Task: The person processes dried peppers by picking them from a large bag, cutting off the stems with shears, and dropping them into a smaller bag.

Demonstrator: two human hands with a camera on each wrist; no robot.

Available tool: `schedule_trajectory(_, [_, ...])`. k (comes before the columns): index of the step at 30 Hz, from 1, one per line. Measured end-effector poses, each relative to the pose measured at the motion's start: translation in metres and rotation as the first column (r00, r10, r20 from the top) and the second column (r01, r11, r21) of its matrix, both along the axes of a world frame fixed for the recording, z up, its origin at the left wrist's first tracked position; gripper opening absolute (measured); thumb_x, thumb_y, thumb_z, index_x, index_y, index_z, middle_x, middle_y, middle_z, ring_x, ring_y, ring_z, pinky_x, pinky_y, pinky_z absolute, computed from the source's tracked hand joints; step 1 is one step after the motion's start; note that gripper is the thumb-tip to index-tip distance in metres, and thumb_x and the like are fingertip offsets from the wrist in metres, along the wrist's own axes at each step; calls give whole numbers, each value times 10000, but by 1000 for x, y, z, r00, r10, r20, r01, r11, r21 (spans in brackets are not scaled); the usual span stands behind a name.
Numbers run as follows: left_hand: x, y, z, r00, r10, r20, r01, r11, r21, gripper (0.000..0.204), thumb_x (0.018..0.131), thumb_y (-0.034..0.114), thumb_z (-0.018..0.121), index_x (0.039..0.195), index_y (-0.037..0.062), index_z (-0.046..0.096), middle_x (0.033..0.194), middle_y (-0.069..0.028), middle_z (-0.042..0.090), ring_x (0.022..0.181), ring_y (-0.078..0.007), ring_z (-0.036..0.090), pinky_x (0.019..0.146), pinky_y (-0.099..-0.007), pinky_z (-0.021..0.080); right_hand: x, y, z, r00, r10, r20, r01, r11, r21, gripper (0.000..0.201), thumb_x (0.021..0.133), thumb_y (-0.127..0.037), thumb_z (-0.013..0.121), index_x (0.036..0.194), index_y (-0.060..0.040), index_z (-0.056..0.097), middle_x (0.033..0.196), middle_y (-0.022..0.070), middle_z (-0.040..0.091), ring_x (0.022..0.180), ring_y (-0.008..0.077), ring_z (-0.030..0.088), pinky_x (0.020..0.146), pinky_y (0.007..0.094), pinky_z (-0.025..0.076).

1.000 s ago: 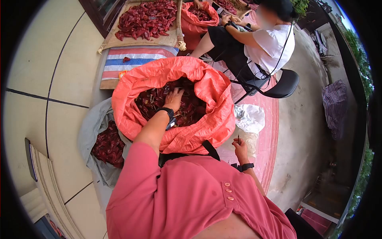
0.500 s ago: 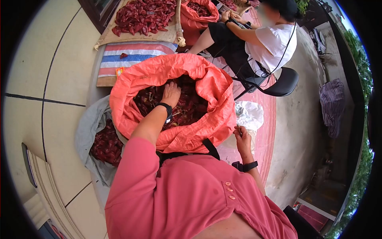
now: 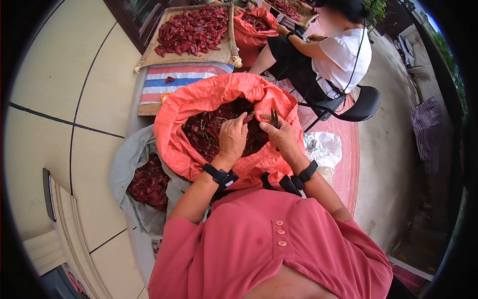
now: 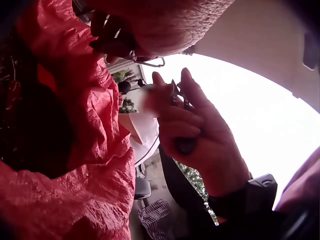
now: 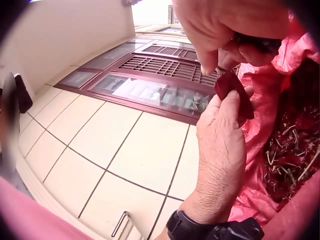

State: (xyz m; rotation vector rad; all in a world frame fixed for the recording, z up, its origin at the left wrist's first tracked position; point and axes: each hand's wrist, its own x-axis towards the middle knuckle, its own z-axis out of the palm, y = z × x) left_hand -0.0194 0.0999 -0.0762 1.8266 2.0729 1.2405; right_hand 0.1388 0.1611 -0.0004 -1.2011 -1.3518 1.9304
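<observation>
Over the coral-red sack, my left hand pinches a dark red dried chili between thumb and fingers. My right hand faces it from the right, holding small dark-handled scissors whose pointed blades stick up beside its fingers. In the right wrist view its fingertips come close to the chili's stem end. The thin curved stem shows below my left hand in the left wrist view. Many dried chilies with pale stems lie inside the sack, partly hidden by my hands.
A grey sack of chilies stands at left. Beyond are a striped bag, a woven tray with chilies and another red sack. A person sits on a black folding chair. A white plastic bag lies at right.
My left hand has come up from the chilies in the sack with one chili. My right hand has moved from the sack's right side to over its opening, near the left, with the scissors.
</observation>
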Motion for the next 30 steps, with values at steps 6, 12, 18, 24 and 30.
schedule_trajectory(6, [15, -29, 29, 1000, -6, -8, 6, 1000, 11, 425, 875, 104, 573, 1285, 17, 506, 1078, -174, 617, 986, -336, 586, 897, -406, 435, -28, -1, -6, 991, 87, -102, -69, 983, 168, 60, 887, -93, 640, 874, -42, 611, 764, -45, 563, 687, 44, 489, 621, 208, 405])
schedule_trajectory(12, [-13, -40, 48, 961, -52, 272, 82, 991, -101, 525, 777, 298, 741, 1191, 25, 571, 1010, -142, 572, 1005, -337, 510, 881, -425, 422, -44, 7, -8, 911, 392, -129, -272, 806, 526, 48, 888, -48, 623, 863, -29, 586, 837, -14, 559, 787, 83, 505, 727, 244, 437])
schedule_trajectory(18, [-16, -54, 62, 773, -90, 628, 202, 973, -109, 372, 846, 198, 697, 1149, 14, 581, 1056, -72, 601, 962, -172, 555, 856, -310, 447, -45, 6, 10, 813, 582, -32, -475, 693, 542, 17, 884, -42, 620, 885, -36, 604, 832, -20, 545, 819, 80, 509, 756, 242, 431])
schedule_trajectory(24, [-20, -54, 59, 576, -143, 805, 390, 913, -117, 293, 873, 166, 671, 1110, 7, 604, 990, -9, 624, 917, -95, 561, 816, -269, 471, -36, -1, 13, 832, 542, 118, -489, 616, 618, 61, 874, -32, 634, 926, -44, 603, 899, -1, 588, 811, 103, 557, 733, 243, 460])
schedule_trajectory(30, [-9, -61, 60, 583, -164, 796, 323, 946, -41, 209, 918, 183, 609, 988, -12, 640, 843, -33, 646, 754, -94, 582, 674, -260, 474, -30, -21, 26, 900, 276, 336, -395, 193, 898, 241, 760, -39, 679, 981, -88, 596, 963, 77, 598, 818, 318, 628, 661, 359, 520])
